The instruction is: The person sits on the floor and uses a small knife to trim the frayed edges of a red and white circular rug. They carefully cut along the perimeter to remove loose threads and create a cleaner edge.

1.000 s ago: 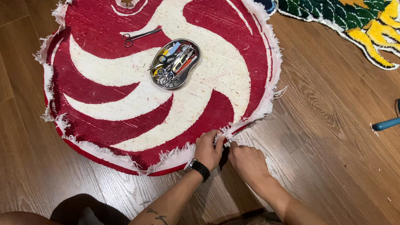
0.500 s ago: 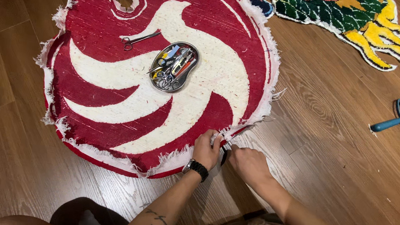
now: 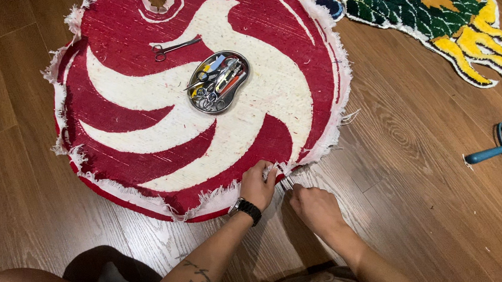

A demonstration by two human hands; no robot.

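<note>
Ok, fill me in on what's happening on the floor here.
A person sits on the wood floor at the near edge of a large red and white rug lying backing side up. The left hand pinches the frayed white cloth border, and the right hand rests beside it; what it holds is unclear. A metal tray of small tools and loose scissors lie on the rug.

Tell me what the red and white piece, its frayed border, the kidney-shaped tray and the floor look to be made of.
Red and white piece: tufted yarn seen from the back, matte with fine ribbed rows. Frayed border: whitish woven backing cloth with loose threads; the left hand pinches it, the right hand beside. Tray: likely steel, by its glossy silver rim. Floor: wood-look planks with a satin sheen, possibly laminate.
</note>
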